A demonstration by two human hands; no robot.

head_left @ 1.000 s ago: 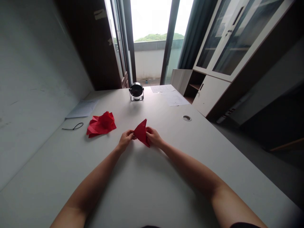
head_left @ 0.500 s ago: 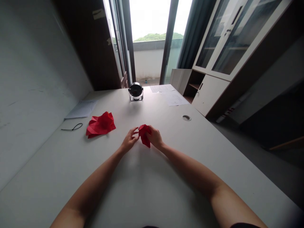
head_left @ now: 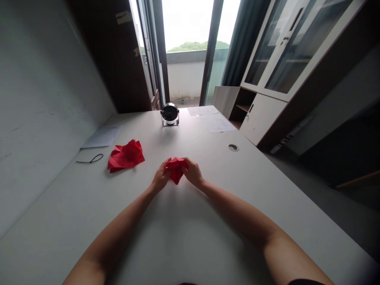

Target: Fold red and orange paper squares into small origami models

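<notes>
A round black device (head_left: 170, 113) in a silver bracket is standing near the far edge of the white tabletop (head_left: 184, 233), and everything else is taking its place from it. Straight toward the person from the device, the left hand (head_left: 161, 177) and the right hand (head_left: 193, 173) are holding a piece of folded red paper (head_left: 177, 175) between them. The left hand is gripping the paper's left side and the right hand is gripping its right side, with the fingers of both curling in on it. The paper is showing a broad upper edge and narrowing to a point on the side away from the device.

To the left of the device and nearer the person, a loose pile of creased red sheets (head_left: 126, 155) is lying, with a little orange showing at its upper edge. Farther left of the device, beyond that pile, a thin black looped strip (head_left: 95, 158) is resting beside the wall (head_left: 44, 130), and some white papers (head_left: 102, 136) are lying just past it. To the right of the device, more printed sheets (head_left: 221, 123) are spreading toward the tabletop's right edge. A round cable hole (head_left: 233, 147) is sitting to the device's right, closer to the person than those sheets.
</notes>
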